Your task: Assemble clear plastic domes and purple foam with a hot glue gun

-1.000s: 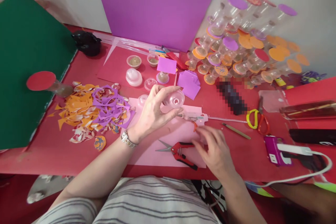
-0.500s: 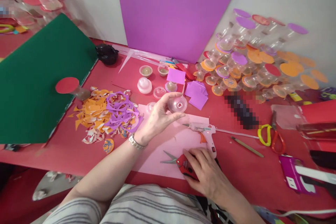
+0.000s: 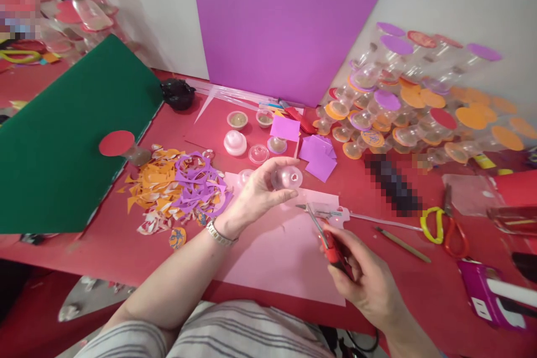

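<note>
Between the thumb and fingers of my left hand (image 3: 262,190) is a clear plastic dome lid (image 3: 289,177) with a small hole in its top. My right hand (image 3: 367,268) grips red-handled snips (image 3: 333,249), raised off the table with the blades pointing up and left toward the lid. The tips stay apart from the lid. Beneath the snips a hot glue gun (image 3: 331,211) lies on a pink sheet (image 3: 277,257), partly hidden by them. Another clear dome lid (image 3: 245,178) rests just behind my left wrist.
Orange paper scraps (image 3: 153,182) and purple scraps (image 3: 195,179) are piled at left. Purple paper squares (image 3: 319,156) and small cups (image 3: 237,119) stand at the back. Many clear cup shapes with coloured discs (image 3: 386,100) crowd the right. Scissors (image 3: 434,225) lie at far right.
My right hand has lifted the snips from the pink sheet and turned their blades up toward the lid. My left hand still holds the lid, now tilted a little differently.
</note>
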`<move>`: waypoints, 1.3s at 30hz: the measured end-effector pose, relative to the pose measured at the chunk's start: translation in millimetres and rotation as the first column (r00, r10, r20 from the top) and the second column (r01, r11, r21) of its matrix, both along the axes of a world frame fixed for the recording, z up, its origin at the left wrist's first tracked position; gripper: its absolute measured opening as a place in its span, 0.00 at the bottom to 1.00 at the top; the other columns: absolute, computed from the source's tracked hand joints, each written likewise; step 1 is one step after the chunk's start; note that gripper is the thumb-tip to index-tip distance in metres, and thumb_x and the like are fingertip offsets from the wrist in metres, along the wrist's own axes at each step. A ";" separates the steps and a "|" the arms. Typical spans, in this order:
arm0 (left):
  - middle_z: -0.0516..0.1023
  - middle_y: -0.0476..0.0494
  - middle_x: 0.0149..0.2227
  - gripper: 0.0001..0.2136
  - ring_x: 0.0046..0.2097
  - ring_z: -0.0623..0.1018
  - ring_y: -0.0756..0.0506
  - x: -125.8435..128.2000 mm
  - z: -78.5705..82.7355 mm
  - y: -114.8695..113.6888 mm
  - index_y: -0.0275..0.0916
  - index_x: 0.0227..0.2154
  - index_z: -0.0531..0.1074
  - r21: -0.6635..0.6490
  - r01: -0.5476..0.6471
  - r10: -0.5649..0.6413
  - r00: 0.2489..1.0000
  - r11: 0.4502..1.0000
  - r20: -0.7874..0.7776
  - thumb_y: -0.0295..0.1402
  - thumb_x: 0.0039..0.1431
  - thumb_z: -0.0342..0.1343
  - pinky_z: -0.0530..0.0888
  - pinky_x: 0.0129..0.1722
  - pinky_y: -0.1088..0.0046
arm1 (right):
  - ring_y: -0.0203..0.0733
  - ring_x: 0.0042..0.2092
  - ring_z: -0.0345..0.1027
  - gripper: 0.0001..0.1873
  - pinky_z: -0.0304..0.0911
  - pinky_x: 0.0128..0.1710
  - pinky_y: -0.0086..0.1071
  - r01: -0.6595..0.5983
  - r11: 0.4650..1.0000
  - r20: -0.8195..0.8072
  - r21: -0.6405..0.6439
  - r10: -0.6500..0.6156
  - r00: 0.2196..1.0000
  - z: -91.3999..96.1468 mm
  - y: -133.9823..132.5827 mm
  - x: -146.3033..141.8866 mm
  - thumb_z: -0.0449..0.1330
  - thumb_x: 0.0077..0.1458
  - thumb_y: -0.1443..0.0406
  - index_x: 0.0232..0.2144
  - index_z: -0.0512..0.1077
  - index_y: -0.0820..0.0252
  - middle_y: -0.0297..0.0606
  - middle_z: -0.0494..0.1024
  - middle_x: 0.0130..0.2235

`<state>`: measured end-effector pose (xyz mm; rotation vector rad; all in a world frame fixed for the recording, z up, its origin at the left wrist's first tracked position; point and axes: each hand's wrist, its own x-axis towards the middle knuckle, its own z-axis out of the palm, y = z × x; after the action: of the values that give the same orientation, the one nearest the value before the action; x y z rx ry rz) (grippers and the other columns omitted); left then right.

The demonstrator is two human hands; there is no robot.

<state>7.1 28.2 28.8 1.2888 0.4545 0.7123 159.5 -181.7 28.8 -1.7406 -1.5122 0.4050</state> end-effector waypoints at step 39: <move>0.77 0.52 0.30 0.21 0.32 0.77 0.53 4.4 -0.5 3.4 0.37 0.42 0.74 -0.398 0.385 -0.335 0.923 0.832 0.191 0.24 0.44 0.73 0.73 0.36 0.76 | 0.45 0.48 0.79 0.26 0.75 0.47 0.34 -0.053 0.990 0.605 0.133 -0.039 0.795 8.4 16.9 20.0 0.55 0.68 0.59 0.65 0.61 0.57 0.45 0.81 0.49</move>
<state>11.4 31.6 28.2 0.8724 0.2425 0.3332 179.6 -164.7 37.2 -1.8409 -1.9310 -0.3027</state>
